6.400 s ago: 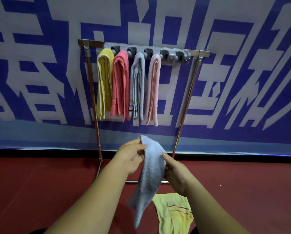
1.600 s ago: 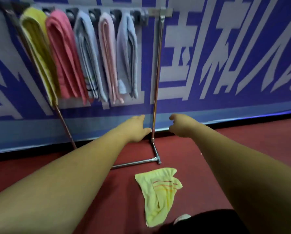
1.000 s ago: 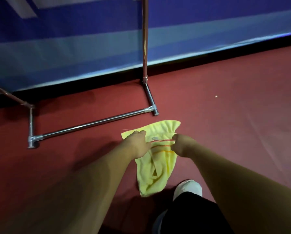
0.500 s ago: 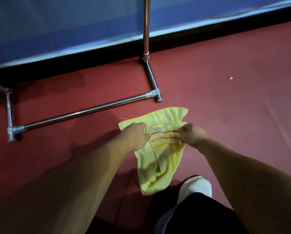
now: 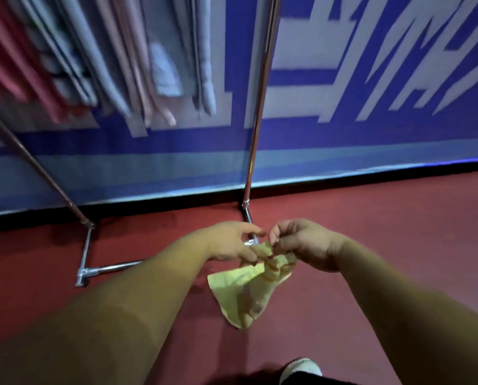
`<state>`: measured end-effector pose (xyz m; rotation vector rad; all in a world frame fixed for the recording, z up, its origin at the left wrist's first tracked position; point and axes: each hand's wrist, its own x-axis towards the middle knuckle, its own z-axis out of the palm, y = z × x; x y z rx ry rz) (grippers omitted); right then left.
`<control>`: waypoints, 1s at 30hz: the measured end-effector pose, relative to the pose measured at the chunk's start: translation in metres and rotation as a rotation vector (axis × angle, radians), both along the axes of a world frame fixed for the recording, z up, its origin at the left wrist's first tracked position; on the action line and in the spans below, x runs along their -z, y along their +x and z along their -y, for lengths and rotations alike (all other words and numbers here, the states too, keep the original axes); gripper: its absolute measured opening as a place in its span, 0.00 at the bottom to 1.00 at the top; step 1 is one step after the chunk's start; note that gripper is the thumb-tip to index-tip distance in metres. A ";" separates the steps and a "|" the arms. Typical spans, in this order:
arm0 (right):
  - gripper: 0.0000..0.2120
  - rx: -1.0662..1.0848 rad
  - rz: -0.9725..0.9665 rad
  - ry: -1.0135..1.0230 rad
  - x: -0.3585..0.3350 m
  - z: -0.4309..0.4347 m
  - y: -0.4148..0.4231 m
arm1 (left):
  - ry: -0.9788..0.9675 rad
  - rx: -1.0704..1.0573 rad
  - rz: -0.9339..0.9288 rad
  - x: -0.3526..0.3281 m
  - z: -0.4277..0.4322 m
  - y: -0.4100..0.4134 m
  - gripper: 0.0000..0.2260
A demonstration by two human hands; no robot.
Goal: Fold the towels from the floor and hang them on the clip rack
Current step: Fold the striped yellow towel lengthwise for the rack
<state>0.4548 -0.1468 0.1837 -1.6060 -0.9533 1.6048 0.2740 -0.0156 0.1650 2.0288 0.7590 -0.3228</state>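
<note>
Pinching bunched top of yellow towel [image 5: 246, 295] w/ right hand [image 5: 304, 245], fingers curled. Left hand [image 5: 229, 241] at same edge, thumb lifted, grip unclear. Soft crumpled cloth, red stripes, hanging over red floor [image 5: 385, 232]; tip contact w/ floor unclear. Hung towels [image 5: 149, 65] blurred, tops cut off. Rack [image 5: 256, 120]: chrome tube.

banner [image 5: 371, 129] blue-white, on wall | floor [image 5: 399, 245] red | shoe [image 5: 301, 368] white, bottom edge
</note>
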 end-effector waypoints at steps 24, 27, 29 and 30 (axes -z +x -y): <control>0.06 0.282 0.882 0.661 -0.457 0.149 -0.150 | 0.288 -0.068 0.452 -0.472 0.150 -0.158 0.10; 0.08 0.277 0.869 0.689 -0.468 0.148 -0.157 | 0.212 -0.100 0.484 -0.481 0.151 -0.178 0.10; 0.09 0.279 0.857 0.711 -0.473 0.144 -0.162 | 0.144 -0.124 0.540 -0.486 0.152 -0.190 0.14; 0.10 0.287 0.845 0.717 -0.475 0.142 -0.164 | 0.100 -0.134 0.559 -0.487 0.152 -0.196 0.16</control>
